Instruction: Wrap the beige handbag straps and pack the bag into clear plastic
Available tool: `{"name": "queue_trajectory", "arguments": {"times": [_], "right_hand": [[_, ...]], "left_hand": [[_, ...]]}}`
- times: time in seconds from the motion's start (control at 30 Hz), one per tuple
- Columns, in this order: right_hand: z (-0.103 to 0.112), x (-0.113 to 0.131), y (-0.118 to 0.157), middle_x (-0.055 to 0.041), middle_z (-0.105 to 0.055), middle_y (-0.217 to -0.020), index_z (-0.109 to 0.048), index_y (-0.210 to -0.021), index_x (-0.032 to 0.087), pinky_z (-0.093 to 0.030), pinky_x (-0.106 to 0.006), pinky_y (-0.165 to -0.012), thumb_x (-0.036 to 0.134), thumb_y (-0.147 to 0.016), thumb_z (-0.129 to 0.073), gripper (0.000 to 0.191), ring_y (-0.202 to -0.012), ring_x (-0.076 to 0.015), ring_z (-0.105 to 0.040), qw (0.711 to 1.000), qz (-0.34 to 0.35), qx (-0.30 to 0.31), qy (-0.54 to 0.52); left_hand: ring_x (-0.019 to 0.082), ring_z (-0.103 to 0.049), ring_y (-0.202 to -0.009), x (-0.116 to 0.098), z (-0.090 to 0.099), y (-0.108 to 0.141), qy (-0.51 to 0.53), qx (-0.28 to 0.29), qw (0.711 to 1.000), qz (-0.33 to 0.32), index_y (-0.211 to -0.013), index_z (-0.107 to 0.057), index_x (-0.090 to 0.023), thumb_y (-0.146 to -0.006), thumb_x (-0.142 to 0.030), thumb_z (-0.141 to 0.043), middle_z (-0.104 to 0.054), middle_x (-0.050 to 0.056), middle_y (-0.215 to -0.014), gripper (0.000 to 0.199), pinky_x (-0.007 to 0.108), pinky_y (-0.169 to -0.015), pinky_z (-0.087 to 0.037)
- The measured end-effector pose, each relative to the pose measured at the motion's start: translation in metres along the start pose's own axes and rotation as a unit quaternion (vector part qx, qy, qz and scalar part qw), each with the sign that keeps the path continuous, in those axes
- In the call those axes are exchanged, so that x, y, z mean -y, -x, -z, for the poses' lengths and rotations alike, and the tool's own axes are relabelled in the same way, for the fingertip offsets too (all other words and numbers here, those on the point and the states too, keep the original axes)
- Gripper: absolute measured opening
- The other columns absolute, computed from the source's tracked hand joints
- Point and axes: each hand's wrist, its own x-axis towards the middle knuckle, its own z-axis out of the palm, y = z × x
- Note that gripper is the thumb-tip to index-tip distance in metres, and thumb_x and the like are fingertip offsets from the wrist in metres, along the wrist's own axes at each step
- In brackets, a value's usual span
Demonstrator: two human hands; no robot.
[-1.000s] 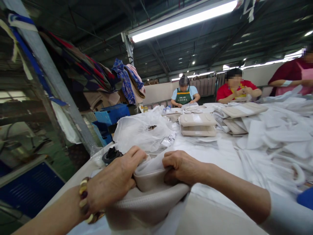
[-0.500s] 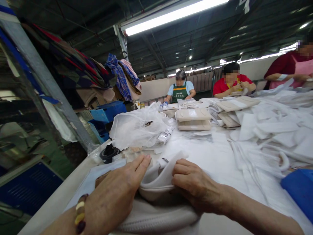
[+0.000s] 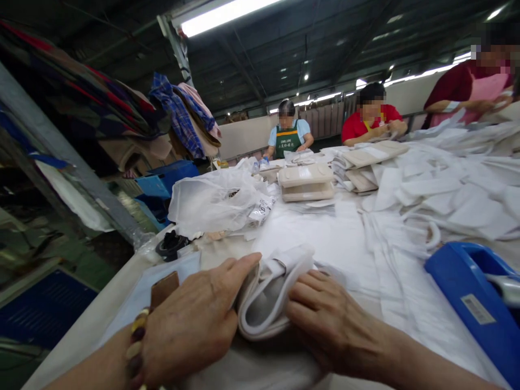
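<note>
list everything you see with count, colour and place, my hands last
folded piece: 1, pale beige and white, between the hands
table: 1, pale, under the work
brown piece: 1, brown, beside left hand
sheet: 1, light blue, table's left
black ring: 1, black, left edge
plastic bag: 1, whitish, mid-left
packs: several, beige, mid-table
scraps: many, white, right
blue tool: 1, blue, near right
crates: at least 2, blue, beyond left edge
clothes: several, mixed, hanging left
people: 3, green, red, pink clothing, far side
bracelet: 1, brown and yellow, left wrist
left hand: 1, skin-toned, piece's left
right hand: 1, skin-toned, gripping piece's right
</note>
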Motion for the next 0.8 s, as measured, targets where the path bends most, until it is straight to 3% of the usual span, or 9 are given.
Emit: {"name": "queue_trajectory", "arguments": {"times": [0.13, 0.23, 0.37, 0.47, 0.6, 0.7, 0.8], "right_hand": [[-0.017, 0.03, 0.016, -0.0031, -0.055, -0.066, -0.057, -0.073, 0.014, -0.031, -0.03, -0.059, 0.007, -0.085, -0.041, 0.021, -0.062, -0.0152, -0.043, 0.995, -0.006, -0.1, 0.007], [-0.031, 0.043, 0.037, -0.0025, -0.052, -0.06, -0.055, -0.067, 0.014, -0.031, -0.029, -0.057, 0.007, -0.089, -0.036, 0.03, -0.059, -0.0148, -0.042, 0.986, -0.032, -0.166, -0.007], [-0.04, 0.039, 0.071, -0.005, -0.057, -0.067, -0.055, -0.066, 0.014, -0.034, -0.03, -0.062, 0.014, -0.096, -0.025, 0.042, -0.066, -0.0161, -0.045, 0.987, -0.071, -0.144, -0.019], [-0.042, 0.028, 0.092, -0.004, -0.057, -0.067, -0.055, -0.067, 0.015, -0.03, -0.031, -0.059, 0.015, -0.096, -0.024, 0.042, -0.064, -0.0161, -0.044, 0.989, -0.083, -0.125, 0.013], [-0.043, 0.018, 0.106, -0.0036, -0.057, -0.066, -0.054, -0.065, 0.016, -0.029, -0.031, -0.057, 0.017, -0.097, -0.024, 0.043, -0.063, -0.016, -0.045, 0.986, -0.088, -0.135, 0.042], [-0.046, 0.024, 0.117, -0.0044, -0.06, -0.068, -0.056, -0.068, 0.017, -0.036, -0.031, -0.056, 0.018, -0.096, -0.026, 0.041, -0.066, -0.0171, -0.049, 0.983, -0.118, -0.137, 0.032], [-0.058, 0.042, 0.14, -0.0093, -0.066, -0.09, -0.062, -0.089, 0.018, -0.05, -0.032, -0.071, 0.017, -0.094, -0.033, 0.029, -0.089, -0.0201, -0.059, 0.972, -0.195, -0.135, -0.006]], "left_hand": [[0.022, -0.047, -0.123, -0.015, -0.041, 0.008, -0.014, -0.058, 0.998, -0.025, -0.137, -0.032, -0.024, -0.063, -0.008, -0.038, -0.049, 0.005, -0.135, 0.076, 0.035, -0.098, -0.044], [0.024, -0.043, -0.127, -0.026, -0.08, 0.014, -0.036, -0.094, 0.991, -0.085, -0.142, -0.022, -0.022, -0.063, -0.009, -0.038, -0.044, 0.007, -0.14, 0.082, 0.037, -0.096, -0.046], [0.027, -0.036, -0.132, -0.043, -0.128, 0.013, -0.083, -0.142, 0.967, -0.193, -0.145, -0.01, -0.014, -0.073, -0.018, -0.043, -0.037, 0.013, -0.145, 0.08, 0.04, -0.098, -0.044], [0.033, -0.04, -0.127, -0.059, -0.159, 0.001, -0.124, -0.227, 0.944, -0.203, -0.145, -0.005, -0.005, -0.078, -0.041, -0.048, -0.044, 0.02, -0.138, 0.087, 0.044, -0.093, -0.042], [0.03, -0.043, -0.124, -0.071, -0.175, -0.013, -0.144, -0.286, 0.932, -0.168, -0.145, -0.015, -0.009, -0.086, -0.032, -0.038, -0.052, 0.015, -0.132, 0.067, 0.042, -0.095, -0.033], [0.022, -0.045, -0.121, -0.059, -0.174, -0.014, -0.128, -0.289, 0.919, -0.237, -0.14, -0.032, -0.019, -0.091, -0.025, -0.033, -0.057, 0.006, -0.129, 0.049, 0.035, -0.097, -0.03], [0.014, -0.048, -0.119, -0.043, -0.182, -0.006, -0.095, -0.298, 0.905, -0.29, -0.132, -0.044, -0.025, -0.094, -0.028, -0.035, -0.061, -0.002, -0.124, 0.04, 0.03, -0.109, -0.017]]}}
